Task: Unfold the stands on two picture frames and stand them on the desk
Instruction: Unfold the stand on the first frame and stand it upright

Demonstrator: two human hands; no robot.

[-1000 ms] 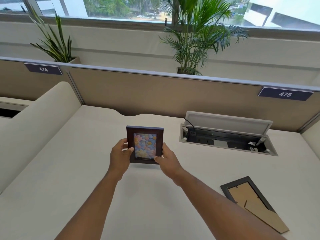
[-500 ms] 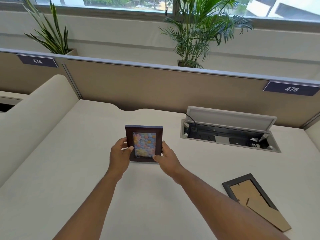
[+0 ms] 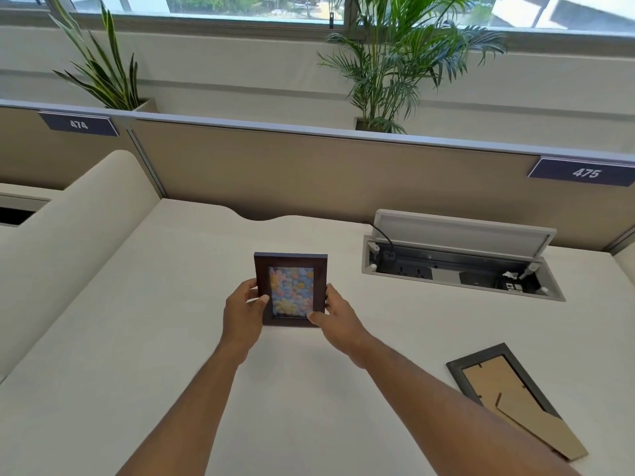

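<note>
In the head view, the person's left hand [image 3: 242, 312] and right hand [image 3: 338, 321] are clamped on the two side edges of a small dark-brown wooden picture frame with a pastel flower print [image 3: 291, 291], held upright with its face to the camera near the middle of the cream tabletop [image 3: 154, 338]. Whether its bottom edge touches the surface cannot be told, and its rear stand is hidden behind it. If that stand is not fully opened or not seated flat, the frame would likely tip backward or forward once both hands let go. The smooth surface could also let the stand's foot slide out.

A second, grey-edged picture frame with a brown cardboard back [image 3: 505, 383] lies face down at the right, partly under the right forearm, its cardboard stand [image 3: 539, 429] flat or nearly so. A careless withdrawal of that arm could drag or nudge it toward the near edge. The open recessed grey power-socket box [image 3: 460, 269] sits well apart.
</note>
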